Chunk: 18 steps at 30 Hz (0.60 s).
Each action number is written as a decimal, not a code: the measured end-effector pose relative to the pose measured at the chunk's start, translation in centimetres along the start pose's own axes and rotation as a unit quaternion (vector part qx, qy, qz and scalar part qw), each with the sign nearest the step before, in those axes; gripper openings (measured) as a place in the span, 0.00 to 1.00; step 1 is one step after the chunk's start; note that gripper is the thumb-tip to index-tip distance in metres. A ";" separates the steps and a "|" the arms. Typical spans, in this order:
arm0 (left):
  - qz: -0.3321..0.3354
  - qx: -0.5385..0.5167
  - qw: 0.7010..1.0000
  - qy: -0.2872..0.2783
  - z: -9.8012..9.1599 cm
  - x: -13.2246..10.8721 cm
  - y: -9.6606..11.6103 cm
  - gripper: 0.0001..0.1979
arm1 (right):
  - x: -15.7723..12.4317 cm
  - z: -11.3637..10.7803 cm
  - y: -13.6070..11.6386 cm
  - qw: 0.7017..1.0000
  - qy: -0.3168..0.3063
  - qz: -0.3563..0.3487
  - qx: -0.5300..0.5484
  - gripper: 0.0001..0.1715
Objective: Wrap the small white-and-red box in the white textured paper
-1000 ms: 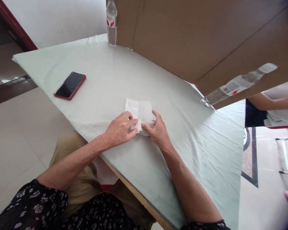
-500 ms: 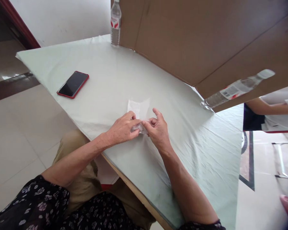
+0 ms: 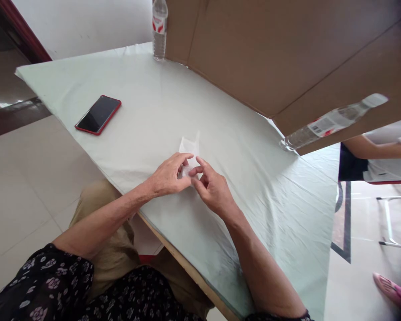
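The near part of a thin, translucent white sheet (image 3: 189, 145) is held in the left hand (image 3: 171, 174), whose thumb and fingers are bent into a narrow curve around it. The same crumpled part is met from the other side by the right hand (image 3: 213, 186), its forefinger and thumb brought close together; whether the sheet is pinched there cannot be told, since the contact is partly hidden by the fingers. The far end of the sheet is left uncovered beyond the fingertips, above the desk (image 3: 247, 156), which is draped in a pale green cloth.

Farther off, to the left, a black-screened phone in a red case (image 3: 98, 115) is laid flat near the desk's edge. At the far side, a clear plastic bottle with a red-and-white label (image 3: 159, 35) is stood upright beside a large brown cardboard panel (image 3: 240, 49). In front of the panel's right part, a second clear labelled bottle with a white cap (image 3: 330, 124) is seen slanted, its base set on the cloth. Past the panel, another person's forearm (image 3: 376, 148) is seen, and a pink shoe (image 3: 391, 287) is shown on the tiled floor (image 3: 361, 214).
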<state>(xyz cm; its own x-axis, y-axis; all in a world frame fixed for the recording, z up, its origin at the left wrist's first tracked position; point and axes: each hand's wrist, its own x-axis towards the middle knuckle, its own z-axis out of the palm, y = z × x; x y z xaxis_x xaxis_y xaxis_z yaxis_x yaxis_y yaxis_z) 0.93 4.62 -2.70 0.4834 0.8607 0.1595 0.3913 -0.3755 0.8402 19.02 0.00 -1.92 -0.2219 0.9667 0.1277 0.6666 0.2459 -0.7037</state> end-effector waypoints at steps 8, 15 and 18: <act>-0.004 0.046 0.995 0.088 1.8 -0.4 0.3 0.17 | 0.1 -0.6 -0.6 0.995 -0.048 -0.021 -0.083 0.43; 0.025 0.075 0.994 0.071 1.8 -0.5 -0.3 0.09 | 0.3 -1.8 0.6 0.995 -0.009 0.029 0.100 0.39; 0.019 0.077 0.995 0.065 1.7 -0.4 -0.3 0.12 | 0.6 -1.6 1.0 0.993 0.056 0.028 0.104 0.36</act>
<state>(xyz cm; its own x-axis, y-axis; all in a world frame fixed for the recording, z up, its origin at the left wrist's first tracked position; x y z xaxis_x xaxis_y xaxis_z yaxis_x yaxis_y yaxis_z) 1.96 3.76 -3.86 0.3986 0.8784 0.2637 0.4947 -0.4481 0.7447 20.71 0.93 -1.41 -0.1005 0.9831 0.1531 0.5110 0.1830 -0.8399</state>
